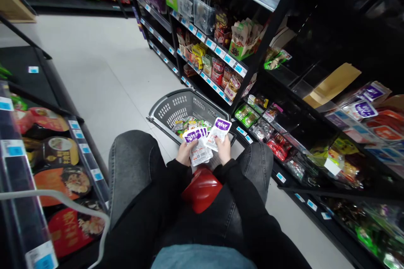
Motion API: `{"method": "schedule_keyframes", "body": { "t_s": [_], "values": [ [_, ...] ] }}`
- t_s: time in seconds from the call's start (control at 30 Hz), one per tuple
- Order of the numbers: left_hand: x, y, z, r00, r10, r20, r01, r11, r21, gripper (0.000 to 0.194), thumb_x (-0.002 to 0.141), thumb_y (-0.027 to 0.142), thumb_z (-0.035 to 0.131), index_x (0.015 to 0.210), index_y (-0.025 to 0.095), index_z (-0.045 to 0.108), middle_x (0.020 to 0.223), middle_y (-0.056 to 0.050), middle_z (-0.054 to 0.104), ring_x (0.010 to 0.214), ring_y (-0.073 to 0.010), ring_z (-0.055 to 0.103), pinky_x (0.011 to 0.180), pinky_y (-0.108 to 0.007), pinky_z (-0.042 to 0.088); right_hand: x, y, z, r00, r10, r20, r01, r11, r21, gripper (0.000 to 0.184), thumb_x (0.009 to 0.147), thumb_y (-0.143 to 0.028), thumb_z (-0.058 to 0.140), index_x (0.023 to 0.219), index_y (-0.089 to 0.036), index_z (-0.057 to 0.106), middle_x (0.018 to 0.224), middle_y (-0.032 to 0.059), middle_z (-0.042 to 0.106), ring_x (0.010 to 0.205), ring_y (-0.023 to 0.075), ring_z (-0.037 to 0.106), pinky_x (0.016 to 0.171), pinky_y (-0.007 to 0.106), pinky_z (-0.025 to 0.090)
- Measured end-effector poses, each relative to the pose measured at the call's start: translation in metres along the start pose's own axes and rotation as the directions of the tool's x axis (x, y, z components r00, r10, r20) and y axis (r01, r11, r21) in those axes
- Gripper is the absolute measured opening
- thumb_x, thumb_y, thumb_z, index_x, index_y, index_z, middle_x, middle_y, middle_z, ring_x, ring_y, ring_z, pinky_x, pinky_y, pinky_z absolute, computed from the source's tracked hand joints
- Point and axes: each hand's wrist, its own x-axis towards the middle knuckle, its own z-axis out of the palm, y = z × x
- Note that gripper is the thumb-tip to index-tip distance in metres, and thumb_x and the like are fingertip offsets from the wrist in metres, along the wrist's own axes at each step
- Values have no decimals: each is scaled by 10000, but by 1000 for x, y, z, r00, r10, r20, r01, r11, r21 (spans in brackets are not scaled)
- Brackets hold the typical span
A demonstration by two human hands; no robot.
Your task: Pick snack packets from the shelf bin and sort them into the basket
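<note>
My left hand (185, 152) is closed on a fanned stack of white snack packets (201, 153) with purple tops. In my right hand (224, 149) is a single white-and-purple snack packet (217, 133), pinched by its lower part and touching or overlapping the stack's right side. Both hands are between my knees, at the near side of a grey shopping basket (160, 113) on the floor. Small colourful packets (189, 123) lie inside the basket, partly hidden by the stack. Below my hands is a glossy red object (203, 189), whose kind I cannot make out.
Black shelves (284, 151) with bins of wrapped snacks rise close on the right. Another shelf (91, 164) of bowl-shaped food packs stands at the left, with a white cable (57, 194) in front. Tiled floor (91, 75) runs between them. White-and-purple packets (362, 110) sit on the right shelf.
</note>
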Motion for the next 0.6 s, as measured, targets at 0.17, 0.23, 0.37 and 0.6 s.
{"method": "schedule_keyframes", "body": {
  "t_s": [0.17,0.23,0.37,0.6],
  "values": [
    [8,-5,-6,993,91,-80,-86,994,67,492,471,291,812,880,129,591,763,-32,671,693,-197,631,719,-352,507,-8,-20,-6,951,-274,142,303,919,-254,448,894,-143,324,1322,-110,455,1346,146,399,1257,237,365,1068,413,317],
    [9,-6,-6,991,114,-71,-108,991,84,509,477,295,805,909,132,593,799,-39,677,722,-201,632,738,-357,503,-15,-27,-2,882,-327,340,432,848,-305,495,880,-112,349,1369,-99,423,1440,136,262,1342,243,219,1116,419,234],
    [9,-6,-5,985,158,-70,-151,984,95,506,466,289,798,908,136,603,819,-38,683,773,-205,632,787,-346,489,-23,-32,9,817,-235,526,456,823,-340,528,862,-199,539,1373,-114,434,1418,150,283,1325,277,244,1105,424,254],
    [3,-5,-1,997,65,-43,-62,996,64,502,476,272,812,903,135,587,789,-37,684,740,-215,644,774,-372,498,-11,-17,3,987,-18,162,54,975,-215,633,679,-276,746,1251,-176,494,1153,117,528,1109,292,483,982,428,402]
  ]
}}
